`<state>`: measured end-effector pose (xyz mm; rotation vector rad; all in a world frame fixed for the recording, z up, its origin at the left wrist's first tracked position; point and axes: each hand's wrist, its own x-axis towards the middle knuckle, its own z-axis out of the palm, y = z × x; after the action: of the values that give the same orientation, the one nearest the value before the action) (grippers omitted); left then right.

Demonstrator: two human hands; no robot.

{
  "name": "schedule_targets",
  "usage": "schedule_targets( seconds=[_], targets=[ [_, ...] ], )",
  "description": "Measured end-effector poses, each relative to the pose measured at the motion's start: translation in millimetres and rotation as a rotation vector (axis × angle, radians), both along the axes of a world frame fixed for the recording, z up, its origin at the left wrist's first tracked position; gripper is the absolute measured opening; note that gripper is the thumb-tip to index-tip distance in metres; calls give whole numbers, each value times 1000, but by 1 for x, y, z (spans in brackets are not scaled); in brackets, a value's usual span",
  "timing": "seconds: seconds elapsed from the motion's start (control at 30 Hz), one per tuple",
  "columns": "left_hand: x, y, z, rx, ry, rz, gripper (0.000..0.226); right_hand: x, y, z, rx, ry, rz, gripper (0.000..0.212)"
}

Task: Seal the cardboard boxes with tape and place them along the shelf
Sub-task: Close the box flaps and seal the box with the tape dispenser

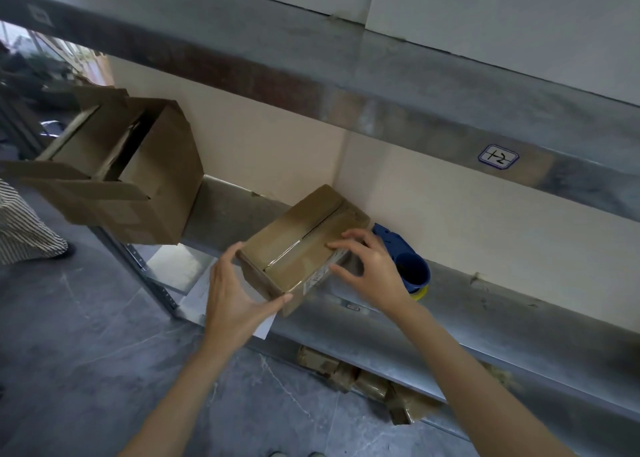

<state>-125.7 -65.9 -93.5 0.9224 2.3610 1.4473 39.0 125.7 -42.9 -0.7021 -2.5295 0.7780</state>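
Sealed box: while both hands close on it, the small brown cardboard box (304,245), with shiny clear tape along its top seam, sits at the front of the grey metal shelf (485,318), its near corner at the shelf's front lip
Left hand: the left hand (232,294) grips the box's near left end, thumb along the lower near corner, fingers reaching up to the top edge
Right hand: the right hand (370,269) clasps the box's right long edge, arched fingertips on the taped top, thumb against the side wall
Tape dispenser: a blue plastic tape dispenser (405,262) lies on the shelf just beside the box, behind the right hand, near the cream wall (277,152)
Open box: a large brown cardboard box with open flaps (138,186) stands at the shelf's left end, apart from the sealed box, with bare shelf between them
Room: bare shelf runs on to the right of the dispenser; the metal beam of the shelf above (381,103), bearing a hand-marked white sticker (498,157), spans the bay overhead
Paper: a white sheet of paper (197,283) shows beneath the left hand at the shelf's front edge
Below: brown taped parcels (346,370) lie under the shelf, partly hidden by its edge
Hard to tell: whether the small box rests fully on the shelf or is lifted a little; the label on its side is too blurred to read; a striped garment (20,228) is cut off at the left border
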Motion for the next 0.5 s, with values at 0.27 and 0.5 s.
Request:
schedule_targets(
  seconds=[0.27,0.5],
  targets=[
    [-55,-18,9,-49,-146,-228,122,2,14,5,108,-92,-65,54],
    [-58,-12,17,-69,-207,-326,117,8,17,4,-76,-17,-47,49]
  ],
)
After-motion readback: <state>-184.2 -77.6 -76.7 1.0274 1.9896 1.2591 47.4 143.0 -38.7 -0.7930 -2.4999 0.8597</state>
